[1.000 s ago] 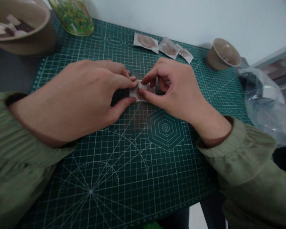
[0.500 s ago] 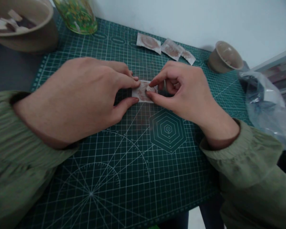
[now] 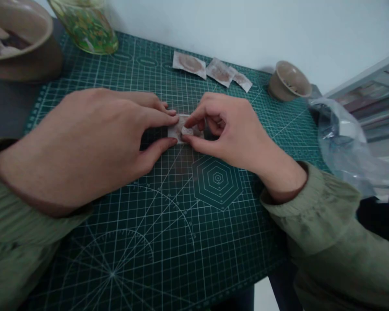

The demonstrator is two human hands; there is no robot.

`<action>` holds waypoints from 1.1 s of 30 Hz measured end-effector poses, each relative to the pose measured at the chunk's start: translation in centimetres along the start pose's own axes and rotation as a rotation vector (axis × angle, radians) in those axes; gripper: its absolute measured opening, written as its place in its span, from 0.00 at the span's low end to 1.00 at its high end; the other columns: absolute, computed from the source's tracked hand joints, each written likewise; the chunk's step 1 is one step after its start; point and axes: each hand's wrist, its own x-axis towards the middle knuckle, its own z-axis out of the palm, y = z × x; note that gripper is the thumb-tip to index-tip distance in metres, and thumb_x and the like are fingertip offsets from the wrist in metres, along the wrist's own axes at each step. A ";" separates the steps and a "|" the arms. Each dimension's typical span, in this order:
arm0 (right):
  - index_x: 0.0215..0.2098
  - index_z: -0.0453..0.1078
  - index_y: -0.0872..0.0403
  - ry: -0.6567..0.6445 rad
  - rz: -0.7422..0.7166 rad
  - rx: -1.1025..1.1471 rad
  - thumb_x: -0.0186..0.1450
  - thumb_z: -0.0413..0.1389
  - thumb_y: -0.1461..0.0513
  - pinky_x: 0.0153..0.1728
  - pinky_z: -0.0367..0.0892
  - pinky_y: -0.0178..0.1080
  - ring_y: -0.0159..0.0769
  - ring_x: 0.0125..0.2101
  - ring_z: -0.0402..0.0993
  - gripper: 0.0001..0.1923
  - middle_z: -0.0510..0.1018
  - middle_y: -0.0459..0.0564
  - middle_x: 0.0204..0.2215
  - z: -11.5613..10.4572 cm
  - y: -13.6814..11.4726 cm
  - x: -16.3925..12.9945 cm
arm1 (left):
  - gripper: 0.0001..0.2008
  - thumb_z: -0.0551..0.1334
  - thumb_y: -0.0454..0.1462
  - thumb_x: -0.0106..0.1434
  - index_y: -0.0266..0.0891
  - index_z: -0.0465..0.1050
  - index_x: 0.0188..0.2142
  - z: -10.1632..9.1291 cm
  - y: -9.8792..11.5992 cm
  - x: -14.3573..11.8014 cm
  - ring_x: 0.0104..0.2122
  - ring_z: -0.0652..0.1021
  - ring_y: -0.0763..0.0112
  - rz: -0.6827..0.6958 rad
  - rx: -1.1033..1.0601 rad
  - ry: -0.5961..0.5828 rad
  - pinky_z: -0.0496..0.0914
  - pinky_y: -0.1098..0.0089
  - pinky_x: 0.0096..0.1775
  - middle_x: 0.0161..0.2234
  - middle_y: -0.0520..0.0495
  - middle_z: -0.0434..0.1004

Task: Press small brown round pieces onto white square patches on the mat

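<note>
A small flat white piece point(image 3: 173, 134) with brownish smudges, perhaps paper or cloth, lies on the green cutting mat point(image 3: 142, 164). My left hand point(image 3: 113, 134) pins its left end, thumb at the near corner and forefinger at the far one. Between the thumb and forefinger of my right hand point(image 3: 230, 129) is a small whitish lump point(image 3: 187, 131), pressed against the flat piece. Its material is too small to tell. My right fingers hide the right part of the flat piece.
Behind the hands lie three similar brown-stained white pieces point(image 3: 189, 64). A small beige pot point(image 3: 288, 82) stands at the back right, beside a clear plastic bag point(image 3: 340, 142). At the back left are a larger beige bowl point(image 3: 35, 56) with pale pieces and a glass container point(image 3: 90, 34).
The camera view has turned a little, so everything sits further left and slightly lower. Both hands keep nearly the same hold, and the lump stays in my right fingers.
</note>
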 end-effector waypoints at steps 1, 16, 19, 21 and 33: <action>0.44 0.87 0.50 0.010 -0.003 0.000 0.71 0.77 0.64 0.40 0.76 0.45 0.39 0.34 0.81 0.06 0.86 0.48 0.39 0.0 0.0 0.0 | 0.28 0.57 0.58 0.86 0.47 0.87 0.66 0.0 0.0 0.1 0.58 0.91 0.45 0.014 0.016 -0.012 0.79 0.31 0.72 0.62 0.49 0.88; 0.43 0.84 0.49 0.021 0.032 -0.045 0.72 0.77 0.63 0.48 0.81 0.46 0.41 0.39 0.84 0.07 0.88 0.48 0.42 0.0 -0.1 0.0 | 0.30 0.54 0.57 0.87 0.46 0.86 0.67 0.3 -0.2 -0.1 0.56 0.92 0.48 0.035 0.058 0.058 0.83 0.30 0.66 0.63 0.51 0.88; 0.45 0.85 0.48 -0.026 0.035 -0.007 0.73 0.77 0.63 0.44 0.80 0.44 0.39 0.36 0.83 0.07 0.88 0.48 0.41 -0.1 0.1 0.0 | 0.29 0.55 0.57 0.86 0.46 0.88 0.65 0.4 -0.3 -0.2 0.56 0.92 0.50 0.018 0.049 0.048 0.83 0.34 0.68 0.63 0.52 0.88; 0.42 0.86 0.49 0.023 0.096 -0.043 0.73 0.77 0.59 0.43 0.79 0.48 0.43 0.37 0.84 0.07 0.87 0.49 0.38 0.0 0.2 0.1 | 0.28 0.57 0.57 0.85 0.44 0.89 0.61 0.6 -0.4 -0.2 0.54 0.92 0.55 0.028 0.047 0.036 0.84 0.39 0.67 0.61 0.53 0.89; 0.41 0.87 0.52 0.071 0.085 -0.049 0.70 0.76 0.64 0.42 0.75 0.46 0.40 0.36 0.81 0.05 0.88 0.49 0.38 0.0 0.2 0.2 | 0.22 0.67 0.56 0.80 0.53 0.89 0.63 0.3 -0.3 -0.1 0.57 0.90 0.48 -0.054 -0.075 -0.014 0.77 0.40 0.73 0.62 0.51 0.89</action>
